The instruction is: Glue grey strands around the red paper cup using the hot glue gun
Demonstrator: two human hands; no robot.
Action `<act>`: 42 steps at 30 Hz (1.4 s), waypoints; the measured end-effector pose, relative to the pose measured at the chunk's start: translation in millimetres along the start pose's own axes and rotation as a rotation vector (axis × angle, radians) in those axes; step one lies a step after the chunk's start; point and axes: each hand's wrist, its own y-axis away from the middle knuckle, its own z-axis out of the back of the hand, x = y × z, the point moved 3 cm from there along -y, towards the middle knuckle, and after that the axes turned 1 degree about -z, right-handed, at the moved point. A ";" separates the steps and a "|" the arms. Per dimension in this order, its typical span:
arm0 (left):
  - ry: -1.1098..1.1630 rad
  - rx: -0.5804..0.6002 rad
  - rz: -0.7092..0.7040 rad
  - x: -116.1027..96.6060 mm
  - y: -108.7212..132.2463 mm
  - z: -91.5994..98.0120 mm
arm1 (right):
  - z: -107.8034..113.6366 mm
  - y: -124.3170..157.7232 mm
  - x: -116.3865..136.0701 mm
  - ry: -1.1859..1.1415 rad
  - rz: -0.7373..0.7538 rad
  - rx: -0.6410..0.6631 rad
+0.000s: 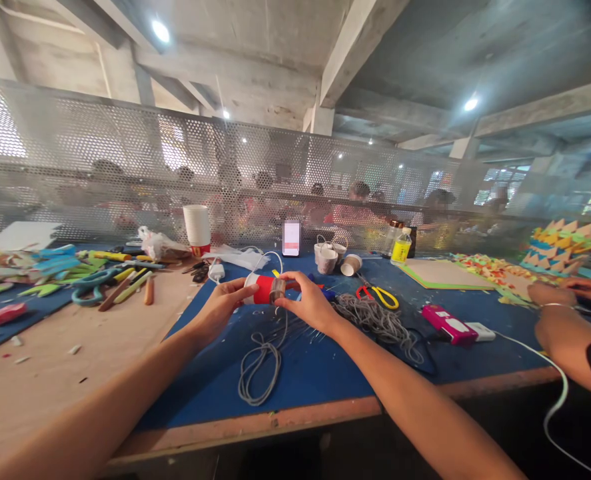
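Observation:
Between my two hands a red and white paper cup (262, 289) lies on its side, held above the blue mat. Grey cord is wound round the cup's right end. My left hand (228, 298) grips the white end, its thumb and fingers closed on it. At the corded end, my right hand (302, 298) pinches the cup between thumb and fingers. A loose loop of grey cord (260, 370) rests on the mat below and runs up toward the cup. To the right of my right hand lies a tangled heap of grey cord (375, 320).
Yellow and red scissors (385, 297) lie behind the cord heap. Further back stand small cord-wrapped cups (326, 259), a phone (291, 239), a stack of paper cups (196, 228) and a yellow bottle (401, 247). A magenta box (448, 324) is at right, near another person's hands (558, 297). Blue scissors (92, 288) lie left.

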 end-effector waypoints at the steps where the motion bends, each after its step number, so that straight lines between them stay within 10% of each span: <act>1: 0.005 0.002 0.005 1.0 -0.2 0.6 | -0.2 0.7 0.3 0.025 0.021 -0.006; 13: -0.022 -0.111 -0.049 3.5 -2.4 8.0 | 36.4 -7.9 -25.3 0.448 -0.098 -0.271; 20: -0.021 -0.118 -0.014 6.0 -1.8 7.9 | 47.3 0.6 -51.8 0.932 -0.365 0.046; 27: 0.025 -0.093 0.013 3.7 0.5 3.7 | 41.0 0.6 -51.0 1.139 -0.375 0.076; 34: 0.039 -0.101 0.018 6.2 -2.9 8.4 | 39.9 -0.5 -46.8 1.092 -0.348 -0.005; 42: 0.061 -0.146 -0.007 9.4 -5.7 14.8 | 43.4 -10.0 -31.8 0.472 -0.245 -0.285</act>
